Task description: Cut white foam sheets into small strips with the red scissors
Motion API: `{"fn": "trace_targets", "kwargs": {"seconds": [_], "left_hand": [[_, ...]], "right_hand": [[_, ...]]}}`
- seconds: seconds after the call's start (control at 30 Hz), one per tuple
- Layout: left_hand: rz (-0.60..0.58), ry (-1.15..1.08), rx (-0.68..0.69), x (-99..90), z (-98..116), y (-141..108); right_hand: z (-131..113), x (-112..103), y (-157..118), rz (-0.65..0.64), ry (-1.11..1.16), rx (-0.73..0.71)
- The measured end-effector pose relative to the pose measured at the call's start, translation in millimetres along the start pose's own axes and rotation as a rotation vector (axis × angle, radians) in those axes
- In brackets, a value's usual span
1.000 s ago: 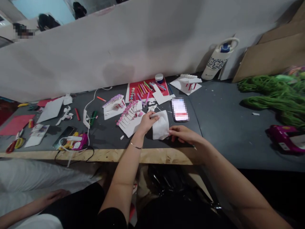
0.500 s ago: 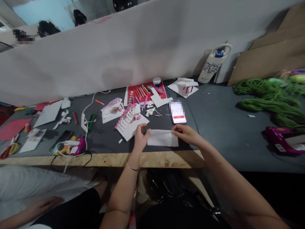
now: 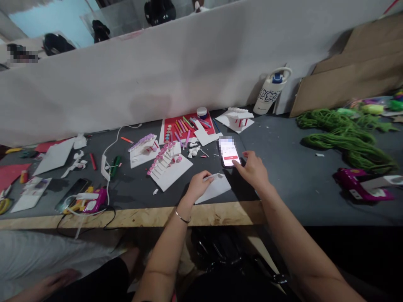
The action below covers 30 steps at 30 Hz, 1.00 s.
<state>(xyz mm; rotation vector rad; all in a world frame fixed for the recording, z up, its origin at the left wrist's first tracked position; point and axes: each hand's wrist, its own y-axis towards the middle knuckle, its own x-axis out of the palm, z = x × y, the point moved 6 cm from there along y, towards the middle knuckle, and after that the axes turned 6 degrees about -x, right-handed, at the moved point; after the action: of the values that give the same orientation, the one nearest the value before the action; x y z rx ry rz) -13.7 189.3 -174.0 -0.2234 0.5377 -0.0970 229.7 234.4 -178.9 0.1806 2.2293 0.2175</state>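
Note:
My left hand [image 3: 198, 186] rests on a folded white paper sheet [image 3: 215, 189] near the table's front edge, its fingers closed around a slim grey marker [image 3: 208, 178]. My right hand [image 3: 253, 170] reaches forward, with its fingers apart and a fingertip at the lower right of a smartphone [image 3: 231, 154]. The phone lies lit on the dark grey tabletop [image 3: 283, 193]; its screen content is blurred. A white card stand with pink-topped sticks [image 3: 166, 163] sits left of my left hand.
A red sheet with coloured markers [image 3: 168, 128] lies behind the phone. Other white card stands, scissors, and a second phone [image 3: 72, 195] are on the table. Green yarn [image 3: 343, 136] and a magenta tool [image 3: 359, 184] lie right. A person's hand [image 3: 59, 279] is at lower left.
My right hand has let go of the paper and moved to the phone. The paper is now folded smaller under my left hand. The view has shifted slightly.

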Motion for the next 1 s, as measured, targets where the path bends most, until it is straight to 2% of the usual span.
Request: {"fn": "trace_targets", "kwargs": {"seconds": [0.2, 0.33, 0.5, 0.6, 0.67, 0.73, 0.83, 0.93, 1.0], "left_hand": [[0.009, -0.078, 0.008, -4.4, 0.5, -1.8], [0.059, -0.092, 0.002, -9.4, 1.7, -0.4], [0.118, -0.099, -0.005, -9.0, -3.2, 2.1], [0.142, -0.109, -0.023, -9.1, -9.2, 3.8], [0.161, -0.108, -0.042, -9.8, -13.6, 4.5], [0.17, -0.1, -0.047, -10.0, -17.0, 4.7], [0.157, -0.079, -0.022, -8.0, -20.8, 4.1], [0.133, -0.05, 0.002, -4.7, -25.5, 1.6], [0.109, -0.025, 0.012, -1.4, -27.9, -1.4]], "right_hand": [[-13.4, 34.8, 9.5, -0.036, -0.119, -0.173], [-23.0, 43.2, 29.3, -0.06, -0.171, -0.081], [-38.0, 44.5, 56.4, -0.166, -0.248, 0.027], [-30.2, 41.3, 64.5, -0.216, -0.228, 0.083], [-21.6, 40.0, 71.5, -0.226, -0.114, 0.107], [-19.0, 39.5, 87.0, -0.184, 0.047, 0.097], [-34.7, 37.7, 130.6, 0.014, 0.212, 0.006], [-60.6, 43.1, 185.0, 0.216, 0.234, -0.035], [-73.9, 53.6, 218.2, 0.287, 0.236, -0.022]]}}
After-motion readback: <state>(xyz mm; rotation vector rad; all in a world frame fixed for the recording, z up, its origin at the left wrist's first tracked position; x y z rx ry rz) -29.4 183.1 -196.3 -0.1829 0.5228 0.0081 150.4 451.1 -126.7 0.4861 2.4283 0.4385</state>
